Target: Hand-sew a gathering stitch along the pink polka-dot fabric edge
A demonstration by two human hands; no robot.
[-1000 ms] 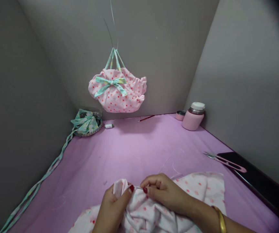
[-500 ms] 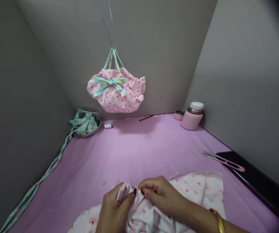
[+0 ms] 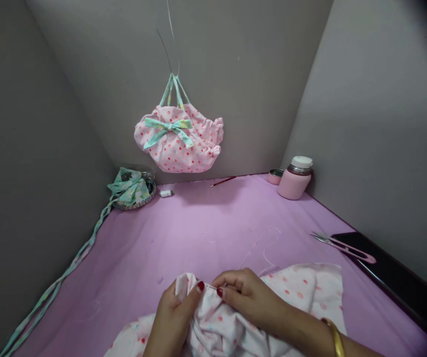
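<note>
White cloth with red and pink dots (image 3: pixel 223 322) lies bunched at the near edge. My left hand (image 3: pixel 172 317) pinches a gathered fold of it between thumb and fingers. Close by on the right, my right hand (image 3: pixel 246 297) is closed in a pinch at the cloth's top edge. A thin sewing needle shows only faintly at its fingertips, mostly hidden by them. White thread (image 3: pixel 260 245) loops across the table behind this hand. The cloth spreads flat to the right under my forearm.
A pink dotted fabric bag (image 3: pixel 180 148) with a green bow hangs at the back wall. Green fabric (image 3: pixel 132 188) fills a basket at left, beside a thread spool (image 3: pixel 166 193). Thread snips (image 3: pixel 343 246) rest partly on a black object (image 3: pixel 384 267). A pink jar (image 3: pixel 294 183) stands back right.
My left hand has shifted slightly left and its thumb has lifted, opening a small gap to my right fingertips. The cloth edge between the hands is stretched straighter.
</note>
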